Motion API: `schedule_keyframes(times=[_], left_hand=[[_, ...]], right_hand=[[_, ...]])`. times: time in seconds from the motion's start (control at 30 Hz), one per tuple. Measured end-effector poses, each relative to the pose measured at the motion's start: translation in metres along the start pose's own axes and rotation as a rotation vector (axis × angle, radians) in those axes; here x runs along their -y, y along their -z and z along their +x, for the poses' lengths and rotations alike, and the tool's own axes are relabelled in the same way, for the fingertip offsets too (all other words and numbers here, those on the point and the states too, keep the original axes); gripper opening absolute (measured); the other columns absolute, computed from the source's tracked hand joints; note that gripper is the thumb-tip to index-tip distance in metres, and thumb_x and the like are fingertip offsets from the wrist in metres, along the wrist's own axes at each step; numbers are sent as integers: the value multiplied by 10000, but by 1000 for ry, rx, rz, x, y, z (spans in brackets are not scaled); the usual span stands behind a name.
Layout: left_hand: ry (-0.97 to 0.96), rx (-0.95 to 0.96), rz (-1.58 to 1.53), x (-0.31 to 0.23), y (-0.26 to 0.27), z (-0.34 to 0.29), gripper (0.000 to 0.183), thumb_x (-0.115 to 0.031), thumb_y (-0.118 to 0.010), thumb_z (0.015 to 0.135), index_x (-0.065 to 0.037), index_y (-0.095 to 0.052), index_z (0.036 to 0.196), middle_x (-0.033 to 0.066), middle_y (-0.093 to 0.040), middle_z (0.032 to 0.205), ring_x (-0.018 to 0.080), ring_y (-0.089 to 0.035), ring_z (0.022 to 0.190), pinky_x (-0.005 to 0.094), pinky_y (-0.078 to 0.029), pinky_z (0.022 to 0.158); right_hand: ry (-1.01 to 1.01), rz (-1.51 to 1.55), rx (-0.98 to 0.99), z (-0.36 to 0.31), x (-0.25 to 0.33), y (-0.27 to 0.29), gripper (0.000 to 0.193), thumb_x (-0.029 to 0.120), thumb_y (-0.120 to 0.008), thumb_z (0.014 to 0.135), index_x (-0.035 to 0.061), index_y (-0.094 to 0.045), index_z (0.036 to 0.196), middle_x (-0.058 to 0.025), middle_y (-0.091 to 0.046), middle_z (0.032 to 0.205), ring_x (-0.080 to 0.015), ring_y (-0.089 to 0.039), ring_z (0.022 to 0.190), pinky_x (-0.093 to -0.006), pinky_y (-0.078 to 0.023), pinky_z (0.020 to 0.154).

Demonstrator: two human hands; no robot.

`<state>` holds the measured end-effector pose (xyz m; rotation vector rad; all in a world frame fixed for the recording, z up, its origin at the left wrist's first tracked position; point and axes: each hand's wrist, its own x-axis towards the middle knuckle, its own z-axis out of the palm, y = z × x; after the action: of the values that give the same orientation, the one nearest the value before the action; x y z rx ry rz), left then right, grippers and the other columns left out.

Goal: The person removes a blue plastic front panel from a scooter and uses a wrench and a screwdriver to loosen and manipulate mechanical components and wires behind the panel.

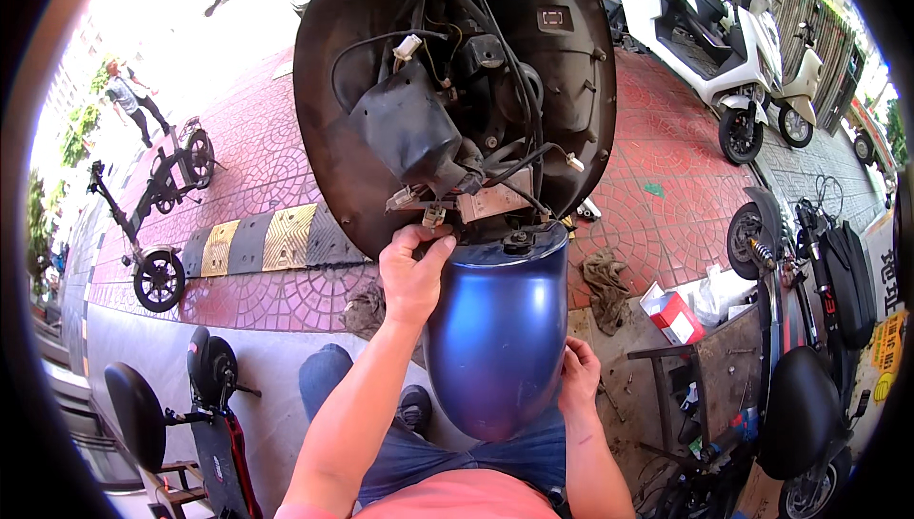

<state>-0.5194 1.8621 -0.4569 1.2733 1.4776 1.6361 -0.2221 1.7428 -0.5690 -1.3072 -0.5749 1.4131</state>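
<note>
In front of me stands a scooter's glossy blue front fender (497, 329), its rounded end toward my lap. Above it is the dark inside of a large scooter front panel (562, 71) with loose black cables. My left hand (415, 269) is closed in a pinch at the fender's upper left corner, just below a pale wire connector (434, 215); what its fingertips hold is hidden. My right hand (580, 378) has its fingers curled against the fender's lower right side, and whatever they grip cannot be made out. A black plastic box (405, 129) hangs among the wires.
A brown rag (605, 289) and a red-and-white box (672, 313) lie to the right, near a low stool (728, 367). Parked scooters, including a white one (709, 33), stand at right. At left are a folding bike (157, 205), a kick scooter (221, 443) and a striped speed bump (271, 241).
</note>
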Motion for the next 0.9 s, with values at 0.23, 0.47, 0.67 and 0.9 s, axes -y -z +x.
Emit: schedule_keyframes(times=[0.23,0.47,0.67,0.9], left_hand=[[-32,73,223,-20,1,11,174,-121,-793,928,7,-816,1044,146,-771,1028,297,-722,982,386,-543,927],[-234,223,413,-44,7,11,240,-34,-644,983,27,-803,1152,179,-738,1116,332,-691,1092,396,-527,989],[-349,218,459,-45,12,1,294,-55,-594,1008,10,-776,1229,219,-699,1175,414,-623,1146,464,-505,1034],[-382,166,397,-38,6,3,248,-48,-618,958,16,-744,1162,222,-673,1144,440,-588,1131,513,-505,989]], right_hand=[[107,71,16,3,31,3,182,108,-665,1081,4,-721,1219,-88,-776,1044,-134,-701,792,-286,-571,745],[629,-251,261,-14,132,-46,253,51,-676,1044,-15,-711,1286,-90,-729,1139,-143,-694,872,-289,-566,837],[945,-777,566,-29,206,-144,415,9,-735,925,-16,-699,1338,-163,-716,1312,-219,-736,753,-358,-598,750],[897,-1114,618,-5,209,-194,475,137,-678,946,-26,-656,1392,-214,-685,1390,-409,-740,1056,-492,-588,938]])
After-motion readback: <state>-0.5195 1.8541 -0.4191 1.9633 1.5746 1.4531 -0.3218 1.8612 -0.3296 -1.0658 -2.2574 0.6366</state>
